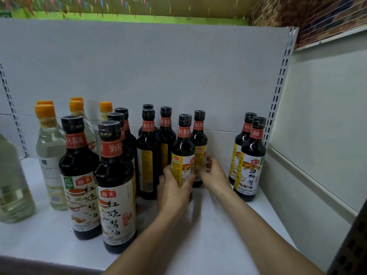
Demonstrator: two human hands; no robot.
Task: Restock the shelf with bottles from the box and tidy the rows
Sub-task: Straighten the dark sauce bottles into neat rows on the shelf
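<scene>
On the white shelf point(208, 235) stand several dark soy sauce bottles in rows. My left hand point(172, 189) grips the lower body of one dark bottle with a yellow label point(183, 151), upright in the middle of the shelf. Just behind and to its right stands a second dark bottle point(199, 139); my right hand point(213, 173) holds it low down with curled fingers. Two more dark bottles point(252, 153) stand apart at the right end. Two big dark bottles point(117, 187) stand in front at the left. No box is in view.
Clear bottles with orange caps point(49, 147) stand at the back left, and a pale bottle point(12, 185) sits at the left edge. The grey back panel point(158, 72) closes the shelf behind; a slotted upright point(278, 86) bounds it on the right.
</scene>
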